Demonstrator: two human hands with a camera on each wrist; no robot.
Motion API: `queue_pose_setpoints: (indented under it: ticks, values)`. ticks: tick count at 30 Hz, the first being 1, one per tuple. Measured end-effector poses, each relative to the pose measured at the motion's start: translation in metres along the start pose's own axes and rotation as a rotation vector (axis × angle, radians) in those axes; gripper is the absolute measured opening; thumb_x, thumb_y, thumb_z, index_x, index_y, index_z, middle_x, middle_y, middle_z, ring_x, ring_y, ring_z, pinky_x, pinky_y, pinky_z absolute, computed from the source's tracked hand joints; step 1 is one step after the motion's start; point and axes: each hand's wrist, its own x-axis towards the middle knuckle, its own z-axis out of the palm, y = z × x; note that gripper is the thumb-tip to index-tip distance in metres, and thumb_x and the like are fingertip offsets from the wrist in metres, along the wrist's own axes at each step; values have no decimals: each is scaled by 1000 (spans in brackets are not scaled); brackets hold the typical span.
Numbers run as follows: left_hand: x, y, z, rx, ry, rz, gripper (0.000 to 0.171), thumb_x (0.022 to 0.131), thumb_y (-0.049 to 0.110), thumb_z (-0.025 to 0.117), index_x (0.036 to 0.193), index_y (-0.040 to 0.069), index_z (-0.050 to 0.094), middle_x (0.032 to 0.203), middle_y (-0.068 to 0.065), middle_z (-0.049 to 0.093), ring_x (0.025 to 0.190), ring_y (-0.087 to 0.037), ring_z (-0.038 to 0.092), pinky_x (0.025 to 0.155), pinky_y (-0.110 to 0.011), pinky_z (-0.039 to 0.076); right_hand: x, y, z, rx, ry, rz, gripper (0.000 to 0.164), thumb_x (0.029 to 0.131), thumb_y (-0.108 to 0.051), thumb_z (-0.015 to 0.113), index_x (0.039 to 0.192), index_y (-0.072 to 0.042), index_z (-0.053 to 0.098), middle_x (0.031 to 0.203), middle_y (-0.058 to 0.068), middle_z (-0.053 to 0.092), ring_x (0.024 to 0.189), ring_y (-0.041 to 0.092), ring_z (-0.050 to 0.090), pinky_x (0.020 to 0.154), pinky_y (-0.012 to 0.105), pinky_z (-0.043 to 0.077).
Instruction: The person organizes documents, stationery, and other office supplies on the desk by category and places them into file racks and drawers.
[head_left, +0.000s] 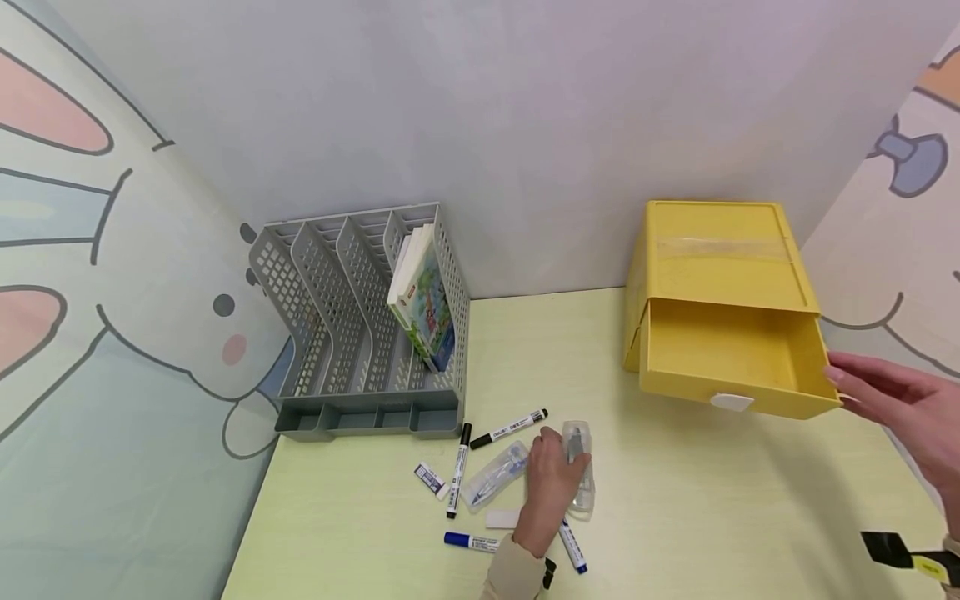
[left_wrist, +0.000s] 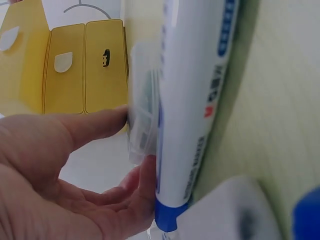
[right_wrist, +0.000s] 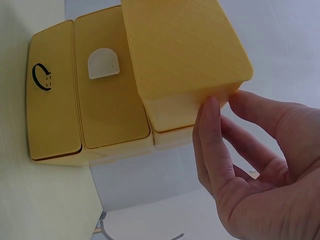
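Observation:
My left hand (head_left: 551, 487) pinches a narrow clear plastic case (head_left: 581, 496) with something dark grey inside, lying on the table. In the left wrist view, thumb and fingers lie on either side of this case (left_wrist: 142, 107), behind a white marker with a blue cap (left_wrist: 187, 100). My right hand (head_left: 896, 396) holds the right side wall of the pulled-out top drawer (head_left: 720, 346), thumb at the rim and fingers against the outside. From the right wrist view, the fingertips (right_wrist: 211, 107) meet the side of the yellow drawer (right_wrist: 185, 45). The drawer has nothing inside.
The yellow drawer cabinet (head_left: 720, 250) stands against the wall. At left, a grey file rack (head_left: 367, 308) holds several books (head_left: 427, 304). Around my left hand lie a clear pack (head_left: 495, 477), black markers (head_left: 459, 471), a blue marker (head_left: 468, 541) and a small eraser (head_left: 431, 481).

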Motion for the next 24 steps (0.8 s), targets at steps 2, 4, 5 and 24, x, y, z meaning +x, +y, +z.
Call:
queue_pose_setpoints:
  ticks: [2, 4, 5, 24]
  values:
    - [0, 0, 0, -25, -6, -8, 40, 80, 16, 89, 99, -2, 58, 83, -8, 56, 75, -22, 58, 69, -38, 53, -1, -1, 1, 18, -3, -1, 35, 100, -9, 67, 108, -43, 70, 98, -33, 67, 77, -10, 66, 62, 9, 52]
    - [0, -1, 0, -43, -18, -12, 37, 81, 16, 88, 98, -1, 60, 82, -6, 55, 74, -20, 56, 69, -36, 52, -1, -2, 1, 37, -4, -3, 37, 99, -7, 68, 107, -43, 70, 98, -32, 68, 77, -10, 66, 62, 9, 52]
    - [0, -2, -1, -51, -25, -11, 35, 81, 16, 87, 98, -1, 61, 81, -5, 54, 74, -18, 54, 68, -35, 50, -1, -2, 1, 41, -3, -5, 37, 99, -7, 68, 107, -43, 70, 98, -32, 68, 77, -10, 66, 62, 9, 52]
    - [5, -7, -14, -285, -142, -60, 25, 88, 15, 81, 105, 0, 70, 84, -2, 72, 74, -11, 68, 67, -28, 56, -1, -2, 1, 39, -10, -15, 38, 99, -7, 67, 108, -43, 69, 99, -32, 67, 78, -10, 66, 61, 11, 53]
